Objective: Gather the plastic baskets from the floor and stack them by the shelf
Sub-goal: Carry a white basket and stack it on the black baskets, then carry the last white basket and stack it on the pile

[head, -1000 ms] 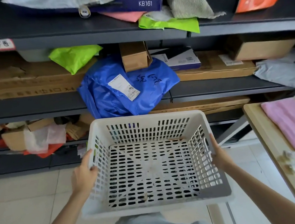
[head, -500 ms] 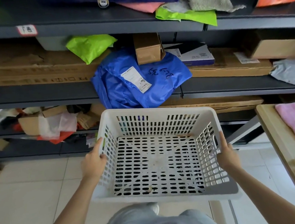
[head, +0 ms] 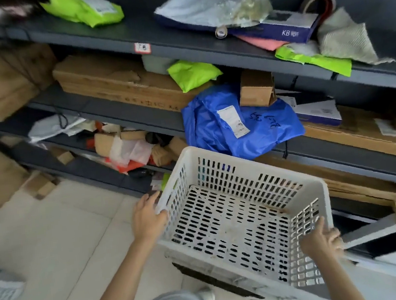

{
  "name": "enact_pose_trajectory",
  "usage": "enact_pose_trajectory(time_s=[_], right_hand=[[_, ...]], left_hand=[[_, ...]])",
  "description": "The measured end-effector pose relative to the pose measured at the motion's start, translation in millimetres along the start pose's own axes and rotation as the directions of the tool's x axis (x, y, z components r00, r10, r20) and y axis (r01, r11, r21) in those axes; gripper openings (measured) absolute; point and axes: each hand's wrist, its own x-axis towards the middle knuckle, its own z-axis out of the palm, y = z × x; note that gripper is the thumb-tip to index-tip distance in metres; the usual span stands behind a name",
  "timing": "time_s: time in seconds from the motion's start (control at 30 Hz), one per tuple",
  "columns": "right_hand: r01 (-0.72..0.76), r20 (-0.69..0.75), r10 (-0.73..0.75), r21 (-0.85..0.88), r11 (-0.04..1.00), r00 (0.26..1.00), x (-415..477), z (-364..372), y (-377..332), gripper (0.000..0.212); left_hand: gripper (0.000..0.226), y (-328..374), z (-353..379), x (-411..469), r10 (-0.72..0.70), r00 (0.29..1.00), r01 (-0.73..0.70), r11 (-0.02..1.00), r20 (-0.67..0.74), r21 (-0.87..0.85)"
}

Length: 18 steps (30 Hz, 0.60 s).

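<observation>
Head view, white basket between left hand, right hand, both gripping

The basket is white plastic, matt, with slotted walls and a scuffed, dirty-looking bottom. The shelf boards look like dark grey painted metal, smooth with a dull sheen. On them, the blue bag is thin, crinkled, glossy plastic with a white paper label stuck on; the lime-green mailer is smooth plastic film. The flat long box is brown cardboard, rough and torn at the top. The grey cloth shows a coarse woven texture. The floor is pale tile, smooth and slightly shiny.
</observation>
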Motion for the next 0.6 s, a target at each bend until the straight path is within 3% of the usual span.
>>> enact_pose_trajectory(time_s=[0.13,0.23,0.37,0.43,0.6], right_hand=[[0.315,0.061,-0.316,0.024,0.949,0.947,-30,-6,-40,0.078],[0.551,0.078,-0.565,0.150,0.821,0.821,-54,-2,-82,0.063],[0.792,0.135,-0.797,0.105,0.602,0.588,-117,15,-150,0.043],[0.887,0.134,-0.889,0.101,0.451,0.438,-159,25,-176,0.038],[0.979,0.269,-0.957,0.138,0.153,0.112,-261,71,-210,0.034]], left_hand=[[0.064,-16,-37,-44,-0.134,0.986,0.122,0.986,-0.101,-0.116],[0.063,-49,-68,-85,-0.271,0.950,0.237,0.949,-0.156,-0.207],[0.066,-107,-109,-156,-0.471,0.847,0.367,0.854,-0.247,-0.370],[0.060,-131,-128,-191,-0.534,0.784,0.406,0.827,-0.316,-0.389],[0.055,-189,-173,-278,-0.636,0.618,0.492,0.771,-0.462,-0.404]])
